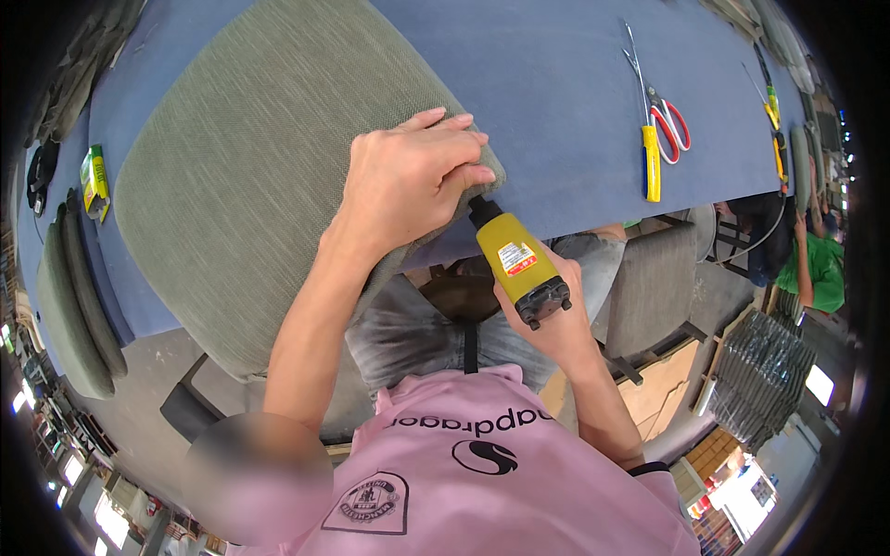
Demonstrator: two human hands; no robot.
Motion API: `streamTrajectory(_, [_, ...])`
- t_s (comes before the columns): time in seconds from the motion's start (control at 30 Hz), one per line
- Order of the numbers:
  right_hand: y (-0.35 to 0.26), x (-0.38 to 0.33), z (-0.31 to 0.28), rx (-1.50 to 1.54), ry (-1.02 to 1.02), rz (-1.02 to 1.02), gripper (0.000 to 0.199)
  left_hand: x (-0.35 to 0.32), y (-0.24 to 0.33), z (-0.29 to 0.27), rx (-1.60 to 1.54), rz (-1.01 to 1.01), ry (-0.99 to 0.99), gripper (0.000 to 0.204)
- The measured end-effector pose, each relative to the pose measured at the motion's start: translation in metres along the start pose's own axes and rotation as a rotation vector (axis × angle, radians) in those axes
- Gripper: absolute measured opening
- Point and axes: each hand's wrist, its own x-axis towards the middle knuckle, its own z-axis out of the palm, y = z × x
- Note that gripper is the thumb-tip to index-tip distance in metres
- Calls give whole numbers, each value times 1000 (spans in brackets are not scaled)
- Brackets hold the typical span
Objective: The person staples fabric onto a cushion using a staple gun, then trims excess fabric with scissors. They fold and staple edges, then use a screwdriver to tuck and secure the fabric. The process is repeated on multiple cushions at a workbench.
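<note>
Gripping yellow staple gun (515, 257) in right fingers (568, 271), mid-frame; pressing grey-green seat cushion (250, 157) with left fingers (456, 140), can't tell if closed.

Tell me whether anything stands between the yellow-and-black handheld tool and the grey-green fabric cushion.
Nothing visible does. The tool, in the right hand, has its black nose at the right-hand corner of the cushion. The left hand rests on the cushion beside the nose, not between the two.
</note>
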Motion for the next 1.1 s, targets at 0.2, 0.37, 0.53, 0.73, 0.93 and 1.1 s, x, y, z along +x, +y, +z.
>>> streamTrajectory(0.2, [34,-9,14,-212,12,-31,85,1,-1,-2,3,-41,-68,14])
streamTrajectory(0.37, [16,-19,10,66,50,48,71,-8,15,-33,110,117,-114,25])
streamTrajectory(0.53, [29,-25,20,-30,93,27,71,-12,6,-24,199,217,-102,39])
streamTrajectory(0.73, [26,-13,26,-142,136,-10,65,-14,-2,-18,88,100,-74,44])
streamTrajectory(0.93, [-15,-5,8,26,-33,96,58,-17,-2,-16,69,60,-69,43])
streamTrajectory(1.1, [11,-12,22,-113,52,83,54,-16,-1,-8,84,57,-68,43])
